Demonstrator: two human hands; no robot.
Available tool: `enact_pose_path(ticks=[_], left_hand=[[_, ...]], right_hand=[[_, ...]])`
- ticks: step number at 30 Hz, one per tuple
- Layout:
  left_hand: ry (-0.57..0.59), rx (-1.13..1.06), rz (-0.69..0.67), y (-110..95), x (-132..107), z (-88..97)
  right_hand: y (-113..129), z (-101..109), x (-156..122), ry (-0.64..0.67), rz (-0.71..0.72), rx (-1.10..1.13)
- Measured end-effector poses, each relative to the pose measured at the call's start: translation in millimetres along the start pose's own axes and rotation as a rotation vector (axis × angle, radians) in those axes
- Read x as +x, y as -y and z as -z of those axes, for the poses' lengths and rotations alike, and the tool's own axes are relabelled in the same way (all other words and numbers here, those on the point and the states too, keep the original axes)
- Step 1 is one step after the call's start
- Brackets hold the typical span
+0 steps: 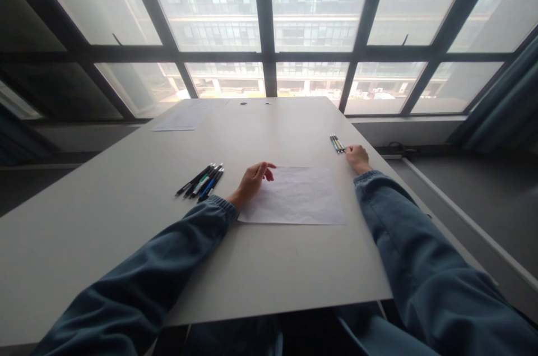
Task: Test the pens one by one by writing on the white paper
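Note:
A creased white sheet of paper point(296, 196) lies flat on the white table point(126, 232) in front of me. My left hand point(252, 179) hovers at the sheet's left edge with its fingers loosely curled and nothing in them. My right hand point(357, 157) rests on the table just past the sheet's upper right corner, fingertips touching a small bundle of pens point(337, 143). Whether it grips them is not clear. A second group of several pens point(202, 181) lies to the left of my left hand.
More white papers point(185, 116) lie at the table's far left corner, near two small dark round spots point(243, 103). A large window with dark frames fills the wall beyond the table. A dark curtain point(504, 103) hangs at the right.

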State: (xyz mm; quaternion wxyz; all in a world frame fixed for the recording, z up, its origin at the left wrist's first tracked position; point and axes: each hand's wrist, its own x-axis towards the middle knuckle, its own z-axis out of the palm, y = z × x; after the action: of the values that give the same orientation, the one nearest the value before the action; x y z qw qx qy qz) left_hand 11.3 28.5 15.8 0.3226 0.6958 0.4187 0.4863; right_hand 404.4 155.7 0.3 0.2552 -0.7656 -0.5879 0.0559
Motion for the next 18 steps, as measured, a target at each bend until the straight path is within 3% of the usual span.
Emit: enact_pose_path(ticks=[9,18], left_hand=[[0.003,0.006,-0.002,-1.2,-0.4,-0.9],[0.005,0.003,-0.004,0.3,0.2,-0.1]], right_hand=[[-4.2,-3.9,0.9,-0.007,0.114,0.035],[-4.8,-10.1,3.5,-0.038,0.119,0.019]])
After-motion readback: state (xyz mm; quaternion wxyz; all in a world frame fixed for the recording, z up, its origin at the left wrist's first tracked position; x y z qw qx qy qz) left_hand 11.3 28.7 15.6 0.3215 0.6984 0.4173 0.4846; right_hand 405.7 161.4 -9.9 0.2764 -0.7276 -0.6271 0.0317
